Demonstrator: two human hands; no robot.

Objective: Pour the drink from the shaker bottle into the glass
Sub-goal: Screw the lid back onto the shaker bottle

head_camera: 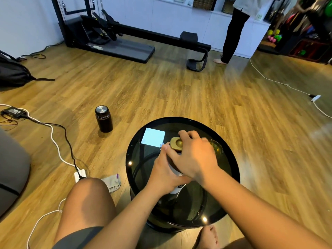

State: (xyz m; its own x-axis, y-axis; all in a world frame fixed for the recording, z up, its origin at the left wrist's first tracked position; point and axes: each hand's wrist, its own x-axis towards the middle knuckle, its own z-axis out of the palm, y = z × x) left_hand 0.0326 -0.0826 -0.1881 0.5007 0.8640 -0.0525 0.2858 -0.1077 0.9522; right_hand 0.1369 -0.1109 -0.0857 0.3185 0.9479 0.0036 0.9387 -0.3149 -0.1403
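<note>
Your left hand (pixel 164 174) wraps its fingers around the shaker bottle (pixel 175 172) standing on the round glass worktop (pixel 231 159), while your right hand (pixel 195 156) arches over its gold lid (pixel 176 144), fingers clasping it; the glass (pixel 217 147) sits just beyond

No legible text, labels or numbers anywhere in view.

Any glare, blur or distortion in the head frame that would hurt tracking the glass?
Head view: round black glass table mirrors a bright window patch and lamp spots; clear drinking glass smeared, half hidden by right hand; wide-angle bends floor edges.
</note>
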